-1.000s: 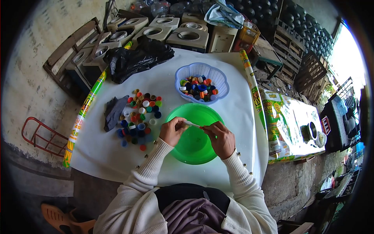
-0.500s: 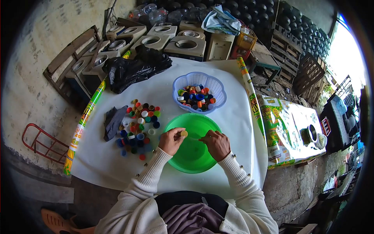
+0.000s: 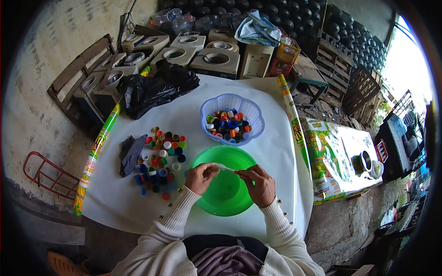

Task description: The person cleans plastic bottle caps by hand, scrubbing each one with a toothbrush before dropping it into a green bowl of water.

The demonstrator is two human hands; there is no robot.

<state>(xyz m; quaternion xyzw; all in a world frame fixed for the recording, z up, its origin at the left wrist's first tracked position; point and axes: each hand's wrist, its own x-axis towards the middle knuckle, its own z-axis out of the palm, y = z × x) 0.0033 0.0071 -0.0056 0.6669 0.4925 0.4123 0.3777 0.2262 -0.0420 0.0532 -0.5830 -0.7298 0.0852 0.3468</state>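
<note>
Over the green basin (image 3: 222, 206) both hands are raised close together. My left hand (image 3: 201, 178) is closed, with a small bottle cap partly hidden in its fingers. A thin whitish strip (image 3: 225, 168) stretches between the two hands. Its other end is pinched by my right hand (image 3: 258, 184), at whose fingertips a small reddish bit shows. Left of the basin, many coloured bottle caps (image 3: 163, 153) lie loose on the white sheet beside a dark grey cloth (image 3: 132, 155). Behind the basin, a blue plastic basket (image 3: 254, 112) holds more caps.
A black plastic bag (image 3: 154, 89) lies at the back left of the sheet (image 3: 110, 193). Printed rolls (image 3: 98, 154) flank both sides. Behind stand whitish units with round openings (image 3: 216, 58). To the right is a wrapped surface (image 3: 329, 158) with a metal pot (image 3: 364, 161).
The view has tilted slightly, so the table appears lower. My hands have come closer together, and the whitish strip between them is now plainer. The yellowish cap in my left hand is less visible.
</note>
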